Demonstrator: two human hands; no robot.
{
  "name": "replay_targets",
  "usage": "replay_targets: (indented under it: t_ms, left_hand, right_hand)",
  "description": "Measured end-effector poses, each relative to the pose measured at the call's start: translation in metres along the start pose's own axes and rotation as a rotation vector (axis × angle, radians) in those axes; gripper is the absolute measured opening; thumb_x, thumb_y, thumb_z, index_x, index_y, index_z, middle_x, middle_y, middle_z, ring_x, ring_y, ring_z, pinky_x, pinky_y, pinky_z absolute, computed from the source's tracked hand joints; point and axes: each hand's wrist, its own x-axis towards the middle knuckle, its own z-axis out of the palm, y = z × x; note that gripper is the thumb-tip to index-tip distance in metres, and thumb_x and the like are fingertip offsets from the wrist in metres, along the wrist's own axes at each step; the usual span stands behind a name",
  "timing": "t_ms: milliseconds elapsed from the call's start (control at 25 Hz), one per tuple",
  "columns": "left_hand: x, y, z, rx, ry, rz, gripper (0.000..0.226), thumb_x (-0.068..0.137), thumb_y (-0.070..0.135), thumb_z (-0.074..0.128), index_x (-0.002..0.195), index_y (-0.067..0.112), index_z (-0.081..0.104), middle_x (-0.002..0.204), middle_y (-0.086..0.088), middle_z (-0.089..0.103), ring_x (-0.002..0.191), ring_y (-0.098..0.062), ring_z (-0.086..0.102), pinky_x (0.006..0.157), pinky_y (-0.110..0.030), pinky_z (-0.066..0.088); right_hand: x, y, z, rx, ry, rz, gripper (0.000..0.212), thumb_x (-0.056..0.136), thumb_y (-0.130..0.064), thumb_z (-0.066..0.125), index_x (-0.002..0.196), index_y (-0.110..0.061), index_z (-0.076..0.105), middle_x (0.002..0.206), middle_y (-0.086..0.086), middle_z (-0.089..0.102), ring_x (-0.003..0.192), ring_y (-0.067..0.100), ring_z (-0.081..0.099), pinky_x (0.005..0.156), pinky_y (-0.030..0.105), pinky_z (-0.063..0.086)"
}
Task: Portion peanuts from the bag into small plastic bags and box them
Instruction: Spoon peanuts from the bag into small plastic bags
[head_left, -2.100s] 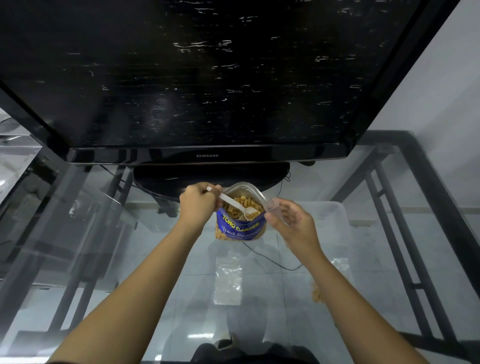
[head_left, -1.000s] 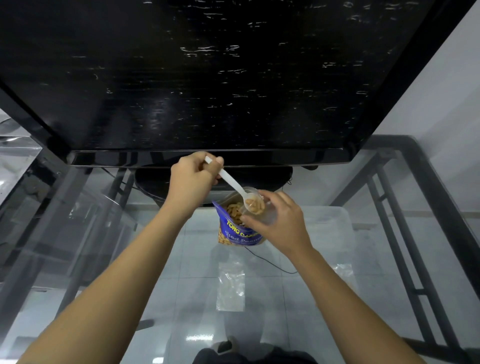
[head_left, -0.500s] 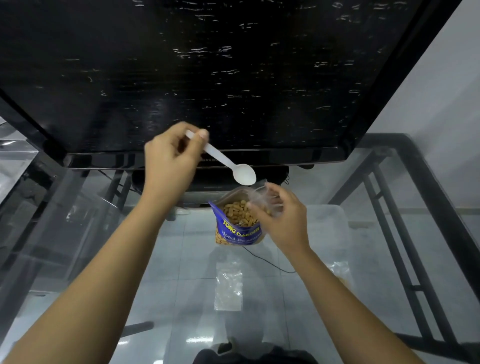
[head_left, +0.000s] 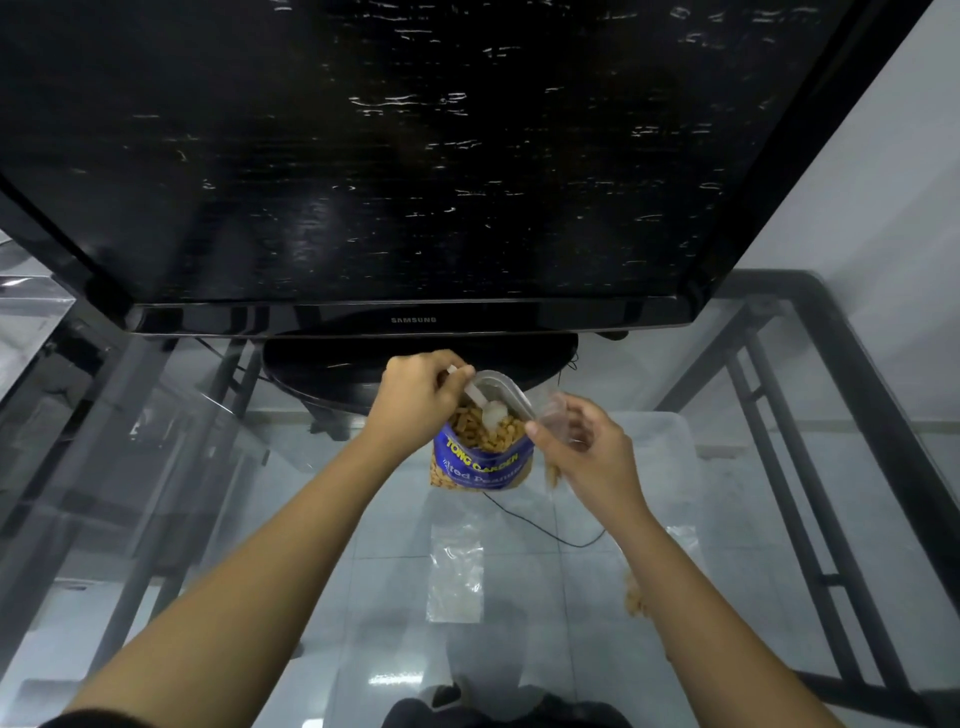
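Observation:
A blue peanut bag (head_left: 483, 460) stands open on the glass table, peanuts showing at its mouth. My left hand (head_left: 415, 397) grips a white plastic spoon (head_left: 480, 402) whose bowl is dipped among the peanuts. My right hand (head_left: 587, 447), just right of the bag, pinches a small clear plastic bag (head_left: 558, 415) by its opening; a few peanuts hang in its bottom below the hand. An empty small clear bag (head_left: 456, 574) lies flat on the table nearer to me. A filled small bag (head_left: 636, 597) shows partly behind my right forearm.
A large black TV (head_left: 415, 156) on a round stand (head_left: 322, 369) fills the far side, close behind the peanut bag. A clear plastic box (head_left: 670, 441) sits to the right. A black cable (head_left: 545, 530) runs under the glass table (head_left: 260, 545). Metal frame bars run right.
My left hand came down from in front of the TV and put the empty spoon back into the peanut bag. My right hand stayed beside the bag with the small bag.

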Motion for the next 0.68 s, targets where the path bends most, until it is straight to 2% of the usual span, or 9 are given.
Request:
replay_targets:
  t_ms: [80, 120, 280, 400, 520, 600, 680]
  left_hand:
    - [-0.003, 0.006, 0.005, 0.025, -0.055, 0.08, 0.02, 0.092, 0.024, 0.054, 0.09, 0.01, 0.069, 0.069, -0.004, 0.067, 0.063, -0.013, 0.061, 0.056, -0.021, 0.047]
    - [-0.004, 0.007, 0.006, 0.016, -0.073, 0.066, 0.02, 0.092, 0.023, 0.054, 0.09, 0.01, 0.069, 0.07, -0.007, 0.068, 0.067, -0.018, 0.064, 0.06, -0.03, 0.053]
    - [0.005, -0.007, 0.008, -0.209, 0.003, -0.368, 0.02, 0.089, 0.022, 0.056, 0.078, 0.01, 0.068, 0.068, -0.014, 0.07, 0.069, -0.028, 0.068, 0.072, -0.042, 0.058]
    - [0.003, -0.008, 0.007, -0.256, -0.025, -0.45, 0.019, 0.089, 0.022, 0.058, 0.077, 0.012, 0.069, 0.065, -0.012, 0.07, 0.069, -0.024, 0.069, 0.072, -0.037, 0.058]
    - [0.001, -0.005, 0.005, -0.269, -0.123, -0.452, 0.017, 0.089, 0.02, 0.058, 0.084, 0.009, 0.07, 0.068, -0.011, 0.07, 0.064, -0.016, 0.067, 0.057, -0.023, 0.052]
    - [0.002, -0.004, 0.004, -0.319, -0.091, -0.514, 0.016, 0.089, 0.018, 0.058, 0.081, 0.009, 0.069, 0.068, -0.01, 0.07, 0.057, -0.01, 0.064, 0.048, -0.014, 0.046]
    - [0.002, -0.006, 0.005, -0.407, -0.019, -0.599, 0.016, 0.088, 0.017, 0.059, 0.077, 0.009, 0.068, 0.063, -0.008, 0.067, 0.051, -0.008, 0.061, 0.048, -0.014, 0.046]
  right_hand:
    - [-0.001, 0.001, 0.0, 0.008, -0.018, 0.005, 0.049, 0.075, -0.036, 0.074, 0.119, -0.024, 0.057, 0.099, -0.01, 0.067, 0.098, 0.01, 0.063, 0.081, 0.027, 0.054]
    - [-0.001, 0.002, -0.001, 0.008, -0.025, 0.008, 0.049, 0.074, -0.038, 0.074, 0.119, -0.025, 0.056, 0.1, -0.009, 0.067, 0.098, 0.012, 0.063, 0.081, 0.029, 0.055]
    - [-0.002, 0.006, -0.002, 0.017, -0.038, 0.025, 0.051, 0.072, -0.043, 0.074, 0.118, -0.027, 0.057, 0.102, -0.007, 0.067, 0.096, 0.017, 0.064, 0.081, 0.039, 0.056]
    - [-0.002, 0.007, -0.002, 0.013, -0.047, 0.026, 0.05, 0.072, -0.042, 0.074, 0.117, -0.027, 0.057, 0.105, -0.007, 0.067, 0.1, 0.014, 0.063, 0.085, 0.039, 0.056]
    - [-0.002, 0.008, -0.001, 0.014, -0.047, 0.032, 0.051, 0.071, -0.042, 0.074, 0.117, -0.026, 0.058, 0.107, -0.008, 0.067, 0.102, 0.012, 0.062, 0.087, 0.037, 0.055]
    - [-0.002, 0.007, -0.002, 0.018, -0.056, 0.037, 0.05, 0.073, -0.039, 0.075, 0.117, -0.026, 0.057, 0.108, -0.007, 0.067, 0.102, 0.013, 0.062, 0.086, 0.037, 0.055]
    - [-0.001, 0.007, -0.004, 0.023, -0.069, 0.035, 0.048, 0.074, -0.034, 0.074, 0.118, -0.026, 0.056, 0.109, -0.006, 0.067, 0.103, 0.014, 0.062, 0.083, 0.035, 0.056]
